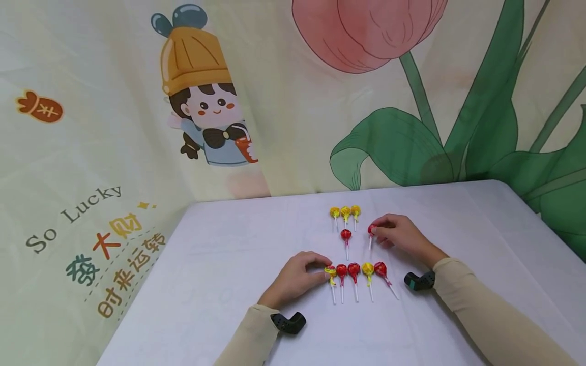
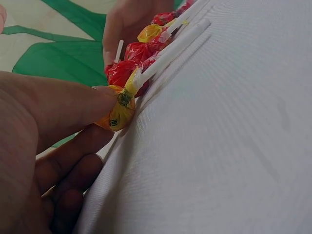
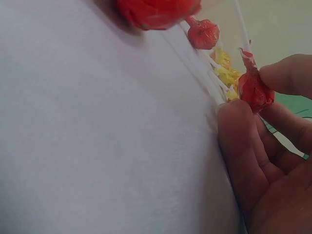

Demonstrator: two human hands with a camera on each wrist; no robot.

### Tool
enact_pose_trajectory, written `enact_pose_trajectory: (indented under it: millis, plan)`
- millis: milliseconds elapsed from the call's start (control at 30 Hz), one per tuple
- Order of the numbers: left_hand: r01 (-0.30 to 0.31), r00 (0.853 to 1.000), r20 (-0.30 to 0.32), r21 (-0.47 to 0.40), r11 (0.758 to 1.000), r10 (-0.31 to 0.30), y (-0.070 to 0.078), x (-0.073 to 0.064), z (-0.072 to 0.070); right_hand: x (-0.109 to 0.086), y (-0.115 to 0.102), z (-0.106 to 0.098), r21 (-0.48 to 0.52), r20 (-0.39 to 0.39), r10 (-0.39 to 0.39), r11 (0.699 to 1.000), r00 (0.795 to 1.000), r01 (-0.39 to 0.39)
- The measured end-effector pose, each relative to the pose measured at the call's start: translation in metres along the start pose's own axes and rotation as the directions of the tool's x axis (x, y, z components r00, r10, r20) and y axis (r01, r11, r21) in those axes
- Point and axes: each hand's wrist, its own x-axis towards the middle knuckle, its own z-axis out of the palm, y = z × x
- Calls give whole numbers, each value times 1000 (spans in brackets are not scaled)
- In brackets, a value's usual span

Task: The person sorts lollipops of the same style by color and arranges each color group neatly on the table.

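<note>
Fingers (image 2: 68, 105) pinch lollipops (image 2: 118, 116); backdrop (image 1: 91, 162) reads "So Lucky"

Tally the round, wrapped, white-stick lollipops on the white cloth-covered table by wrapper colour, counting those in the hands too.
Round yellow-wrapped white-stick lollipops: 5
Round red-wrapped white-stick lollipops: 5
Total: 10

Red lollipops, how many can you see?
5. One lone red lollipop lies just in front of the three yellow lollipops, the right hand pinches another red lollipop, and the front row has three: second lollipop, third lollipop and fifth lollipop from the left.
</note>
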Motion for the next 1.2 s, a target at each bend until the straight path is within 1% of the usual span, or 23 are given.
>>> enact_pose_trajectory:
  millis: [133,567,800,1000,1200]
  plan:
    - [15,1000,2,3,1000,-15,-1,0,1,3,0,2,-7,15,5,1000,1000,-5]
    - [3,1000,-2,23,1000,-3,-1,0,1,15,-5,10,-58,32,42,998,999,-40]
    - [-11,1000,-13,24,1000,12,-3,0,1,18,-8,13,-87,56,12,996,998,-7]
    - [-16,1000,-14,22,1000,16,-1,0,0,20,-13,16,-102,58,22,995,998,-16]
    - [-25,1000,-17,28,999,26,-1,-1,0,21,-15,18,-140,55,30,990,998,-22]
